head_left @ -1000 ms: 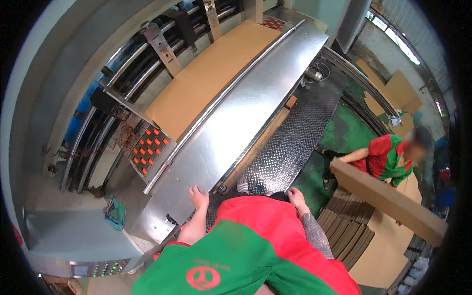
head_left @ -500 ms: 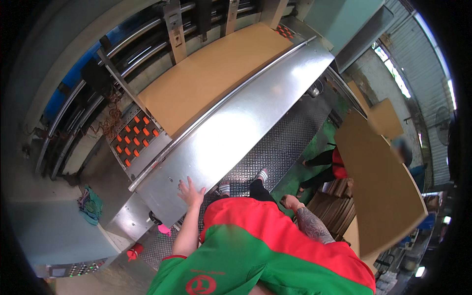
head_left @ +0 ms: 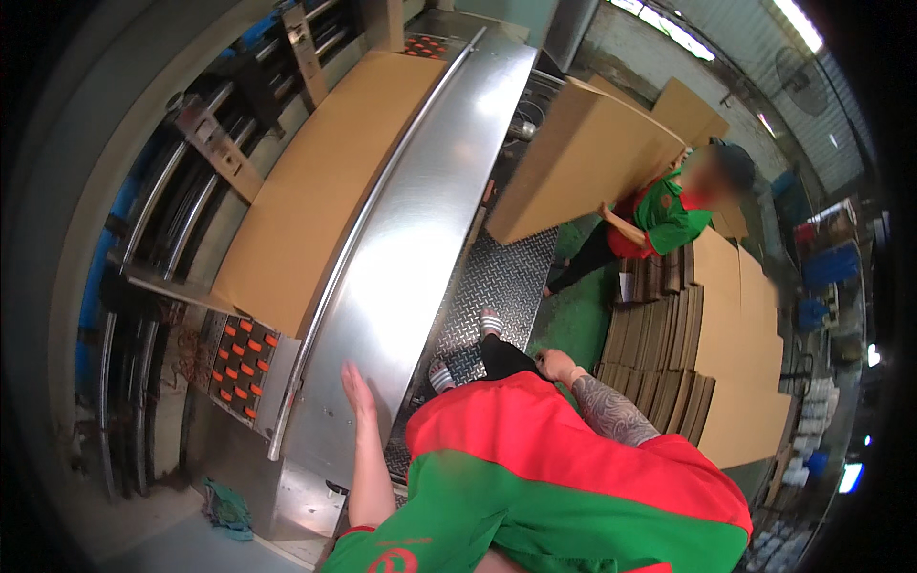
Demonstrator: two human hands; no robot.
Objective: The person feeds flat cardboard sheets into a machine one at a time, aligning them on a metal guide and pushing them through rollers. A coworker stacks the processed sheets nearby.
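Observation:
My left hand lies flat and open at the near end of the long shiny metal table, fingers stretched out, holding nothing. My right hand hangs beside my right thigh with its fingers curled in, and nothing shows in it. Beyond the metal table a large flat cardboard sheet lies in the machine, under metal arms and long rods. Orange rollers show at its near end.
A co-worker at the right carries large cardboard sheets in both hands, close to the metal table. Tall stacks of cardboard stand behind them. Under my feet is a patterned metal plate. A green cloth lies lower left.
My view has turned to the right. The co-worker's cardboard has swung away from me toward the metal table, uncovering the co-worker and the stacks. My left hand's fingers have come together.

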